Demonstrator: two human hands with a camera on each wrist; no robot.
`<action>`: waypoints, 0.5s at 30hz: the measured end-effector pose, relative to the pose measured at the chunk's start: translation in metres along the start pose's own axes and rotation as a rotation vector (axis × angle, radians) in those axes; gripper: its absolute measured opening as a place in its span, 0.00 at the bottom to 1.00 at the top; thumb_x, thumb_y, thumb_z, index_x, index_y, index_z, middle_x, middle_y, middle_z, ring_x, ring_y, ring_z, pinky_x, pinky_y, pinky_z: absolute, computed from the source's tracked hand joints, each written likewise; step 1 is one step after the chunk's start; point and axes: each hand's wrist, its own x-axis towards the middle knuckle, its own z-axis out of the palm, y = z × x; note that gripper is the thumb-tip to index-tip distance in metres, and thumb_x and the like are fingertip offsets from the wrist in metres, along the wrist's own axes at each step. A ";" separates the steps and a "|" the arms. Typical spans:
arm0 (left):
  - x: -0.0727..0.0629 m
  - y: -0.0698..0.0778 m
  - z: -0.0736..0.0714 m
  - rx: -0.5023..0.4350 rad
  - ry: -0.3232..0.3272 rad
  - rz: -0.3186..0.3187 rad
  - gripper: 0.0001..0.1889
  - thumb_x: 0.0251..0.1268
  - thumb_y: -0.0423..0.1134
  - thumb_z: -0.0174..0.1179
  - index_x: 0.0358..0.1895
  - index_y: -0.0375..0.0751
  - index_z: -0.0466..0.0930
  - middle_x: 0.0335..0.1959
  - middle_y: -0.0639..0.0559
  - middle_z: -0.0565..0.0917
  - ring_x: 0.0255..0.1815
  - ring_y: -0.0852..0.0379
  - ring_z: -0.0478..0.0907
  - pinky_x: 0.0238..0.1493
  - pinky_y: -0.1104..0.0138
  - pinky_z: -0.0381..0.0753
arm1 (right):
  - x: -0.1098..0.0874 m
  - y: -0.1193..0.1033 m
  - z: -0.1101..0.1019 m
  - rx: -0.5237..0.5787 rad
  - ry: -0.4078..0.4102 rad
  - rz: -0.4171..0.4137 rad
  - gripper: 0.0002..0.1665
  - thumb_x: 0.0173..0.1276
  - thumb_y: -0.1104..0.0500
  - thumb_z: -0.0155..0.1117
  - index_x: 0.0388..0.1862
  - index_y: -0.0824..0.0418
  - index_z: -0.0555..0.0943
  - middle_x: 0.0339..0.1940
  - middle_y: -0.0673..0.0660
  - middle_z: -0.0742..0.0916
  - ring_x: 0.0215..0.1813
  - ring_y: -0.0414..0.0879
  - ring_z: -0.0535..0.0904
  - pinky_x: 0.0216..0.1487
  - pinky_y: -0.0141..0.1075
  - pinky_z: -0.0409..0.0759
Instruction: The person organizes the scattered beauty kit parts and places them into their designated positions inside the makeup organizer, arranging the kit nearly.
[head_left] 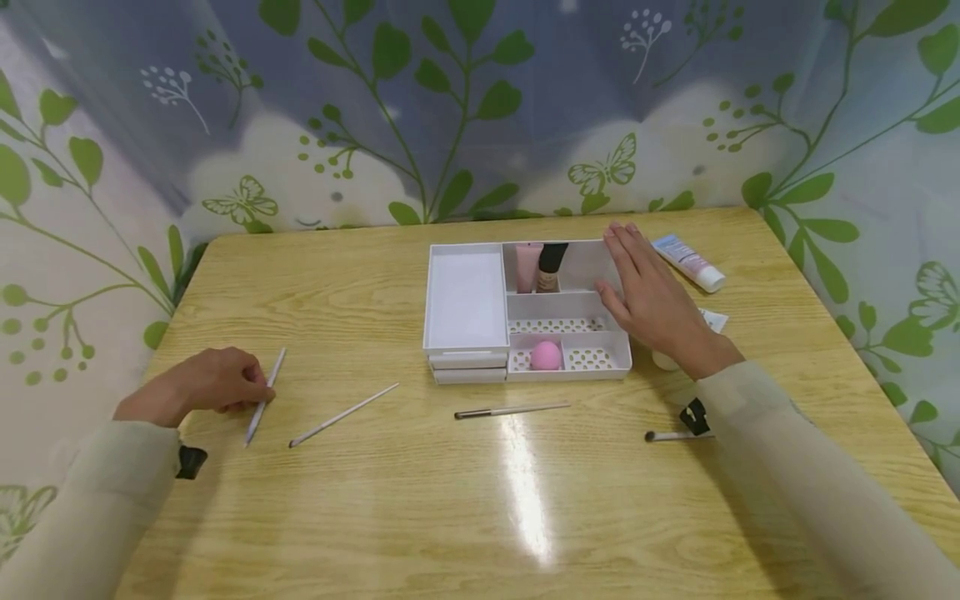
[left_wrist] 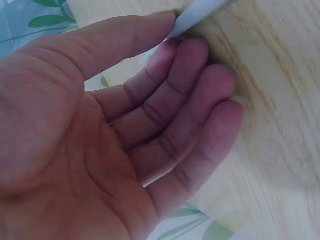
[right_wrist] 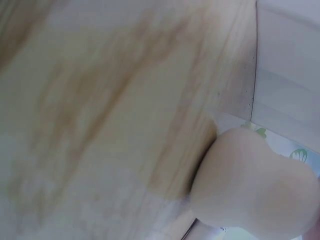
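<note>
Left hand (head_left: 202,385): I pinched a thin white stick (head_left: 264,398) — near left.
Right hand (head_left: 651,297): fingers straight, together — flat on the white organizer (head_left: 465,300).

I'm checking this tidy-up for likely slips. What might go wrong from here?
The left hand pinches the thin white stick only near one end, so it may swivel or slip out when lifted. The right hand lies flat against the white organizer, which may slide if pushed. A beige sponge sits hidden under that wrist and might get knocked away.
</note>
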 end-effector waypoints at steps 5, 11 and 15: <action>0.003 0.002 0.002 0.012 0.025 0.009 0.11 0.75 0.43 0.65 0.35 0.39 0.84 0.21 0.53 0.81 0.23 0.57 0.75 0.33 0.63 0.74 | -0.001 0.000 -0.001 0.000 -0.006 0.004 0.43 0.86 0.55 0.57 0.88 0.74 0.54 0.88 0.73 0.61 0.89 0.70 0.54 0.91 0.57 0.51; 0.007 0.002 0.006 0.084 0.084 0.022 0.11 0.70 0.45 0.66 0.34 0.40 0.85 0.22 0.54 0.81 0.26 0.57 0.75 0.34 0.64 0.74 | -0.002 0.001 -0.001 0.003 -0.007 0.007 0.43 0.86 0.56 0.57 0.88 0.74 0.54 0.88 0.73 0.61 0.90 0.69 0.54 0.91 0.58 0.52; 0.008 0.001 0.006 0.121 0.137 0.030 0.13 0.69 0.47 0.66 0.35 0.40 0.84 0.26 0.53 0.82 0.29 0.56 0.75 0.33 0.64 0.73 | -0.001 0.001 0.000 0.004 -0.001 -0.006 0.42 0.85 0.56 0.57 0.87 0.75 0.55 0.88 0.74 0.61 0.89 0.70 0.54 0.91 0.59 0.53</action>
